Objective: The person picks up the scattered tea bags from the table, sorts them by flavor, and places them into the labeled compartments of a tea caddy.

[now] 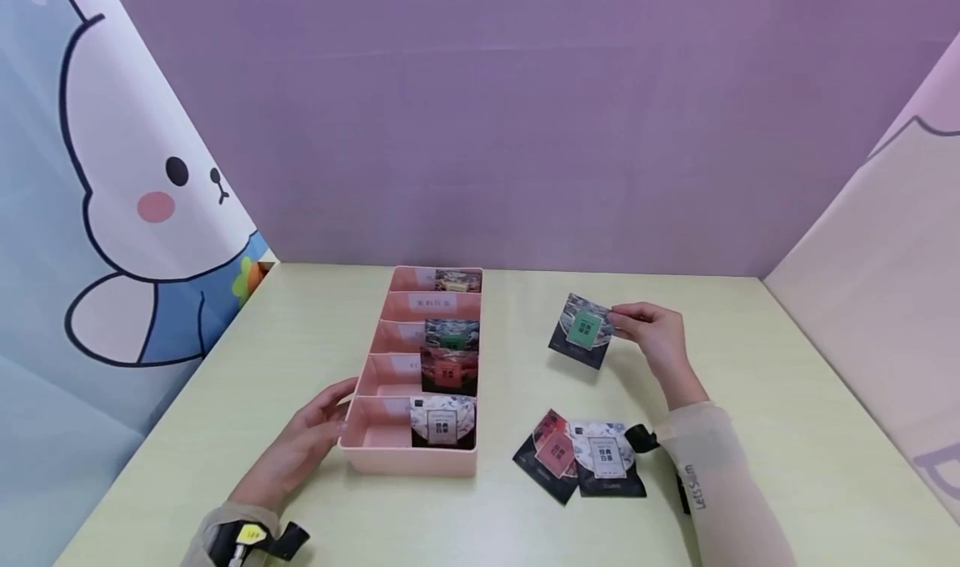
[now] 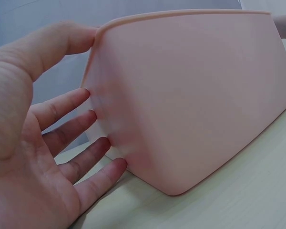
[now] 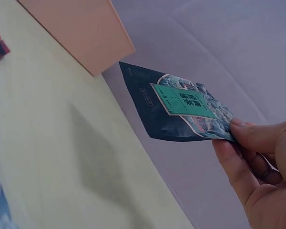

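Observation:
Between thumb and fingers my right hand (image 1: 654,342) pinches a corner of a dark tea sachet with a green label (image 1: 583,331), held above the table to the right of the pink box. The right wrist view shows this green-label sachet (image 3: 181,107) tilted, its shadow on the tabletop. My left hand (image 1: 303,442) touches the near left side of the pink divided box (image 1: 412,462). In the left wrist view its extended fingers (image 2: 93,183) rest along the box wall and the thumb is at the rim. Sachets stand in several compartments, including a white-label one (image 1: 442,423), a red one (image 1: 448,373) and a green one (image 1: 453,333).
Right of the box, a red-label sachet (image 1: 551,457) and a white-label sachet (image 1: 609,460) lie side by side on the pale table (image 1: 315,333). A purple backdrop (image 1: 525,150) rises behind the table. Printed cloth (image 1: 45,317) hangs at the left.

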Available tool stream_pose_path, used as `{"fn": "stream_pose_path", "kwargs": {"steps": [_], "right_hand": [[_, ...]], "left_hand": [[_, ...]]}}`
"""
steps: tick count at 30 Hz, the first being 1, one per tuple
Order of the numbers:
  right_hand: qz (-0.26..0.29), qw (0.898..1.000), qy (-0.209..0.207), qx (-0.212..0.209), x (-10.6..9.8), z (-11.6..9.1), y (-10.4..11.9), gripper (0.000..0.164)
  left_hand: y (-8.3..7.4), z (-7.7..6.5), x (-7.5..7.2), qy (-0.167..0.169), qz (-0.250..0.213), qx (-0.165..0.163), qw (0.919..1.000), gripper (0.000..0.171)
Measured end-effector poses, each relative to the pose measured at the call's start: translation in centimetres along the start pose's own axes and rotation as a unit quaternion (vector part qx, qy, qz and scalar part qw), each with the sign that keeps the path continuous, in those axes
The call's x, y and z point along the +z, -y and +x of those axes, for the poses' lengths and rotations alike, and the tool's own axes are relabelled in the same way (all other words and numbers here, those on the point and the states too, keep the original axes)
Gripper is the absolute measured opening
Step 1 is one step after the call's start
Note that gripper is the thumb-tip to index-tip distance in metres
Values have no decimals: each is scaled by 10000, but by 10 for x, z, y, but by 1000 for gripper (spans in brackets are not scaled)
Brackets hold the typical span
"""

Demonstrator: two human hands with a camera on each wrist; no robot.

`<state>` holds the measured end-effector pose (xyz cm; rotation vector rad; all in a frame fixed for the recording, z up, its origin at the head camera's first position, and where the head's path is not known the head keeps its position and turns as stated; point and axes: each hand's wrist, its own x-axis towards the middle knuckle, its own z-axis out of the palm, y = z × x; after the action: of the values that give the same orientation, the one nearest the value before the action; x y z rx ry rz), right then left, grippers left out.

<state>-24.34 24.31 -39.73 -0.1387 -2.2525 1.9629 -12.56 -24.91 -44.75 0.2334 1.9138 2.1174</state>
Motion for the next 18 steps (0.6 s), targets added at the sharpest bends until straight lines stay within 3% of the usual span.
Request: {"fn": "stream_pose_path", "kwargs": {"steps": [8,18], "right_hand": [[242,9996,85,-141,16,1,6,23],[362,9987,237,-261,41,4,16,27]], "left_hand": [[0,0,-1,49,-44,60,10000,61],[0,0,-1,62,-134,131,9998,58]]}}
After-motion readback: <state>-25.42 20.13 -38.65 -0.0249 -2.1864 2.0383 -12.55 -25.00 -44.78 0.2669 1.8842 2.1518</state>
